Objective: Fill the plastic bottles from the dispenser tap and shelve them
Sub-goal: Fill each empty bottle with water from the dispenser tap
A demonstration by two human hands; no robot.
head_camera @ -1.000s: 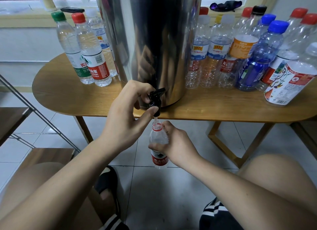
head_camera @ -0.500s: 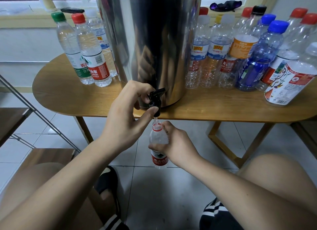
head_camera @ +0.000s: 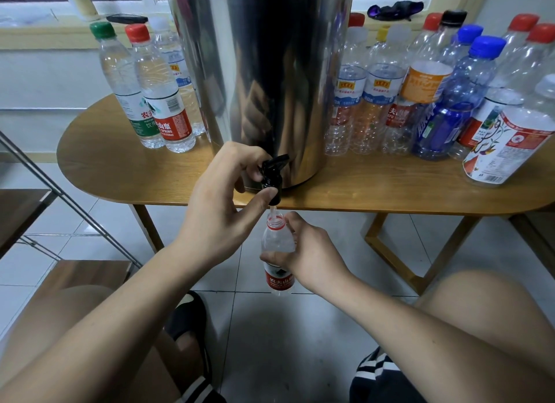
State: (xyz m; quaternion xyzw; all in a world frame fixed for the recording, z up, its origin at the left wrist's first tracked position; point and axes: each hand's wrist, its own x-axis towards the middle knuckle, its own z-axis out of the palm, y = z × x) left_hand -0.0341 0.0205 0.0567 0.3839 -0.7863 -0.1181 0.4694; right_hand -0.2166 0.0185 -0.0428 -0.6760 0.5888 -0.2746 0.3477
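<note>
In the head view, the left grip (head_camera: 219, 204) clasps the black tap (head_camera: 271, 174) at the six o'clock foot of the steel dispenser (head_camera: 270, 72), thumb under the spout. The right grip (head_camera: 312, 258) grasps the uncapped plastic bottle (head_camera: 277, 242), upright at the tap's six o'clock, below the desk (head_camera: 135, 174) edge. Three capped bottles (head_camera: 156, 102) stand at the dispenser's nine o'clock and a crowd of bottles (head_camera: 420, 102) at three.

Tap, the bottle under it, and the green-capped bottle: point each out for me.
tap (head_camera: 271, 176), head view, on its black body.
bottle under the tap (head_camera: 276, 242), head view, on its clear shoulder.
green-capped bottle (head_camera: 103, 30), head view, on its cap.
</note>
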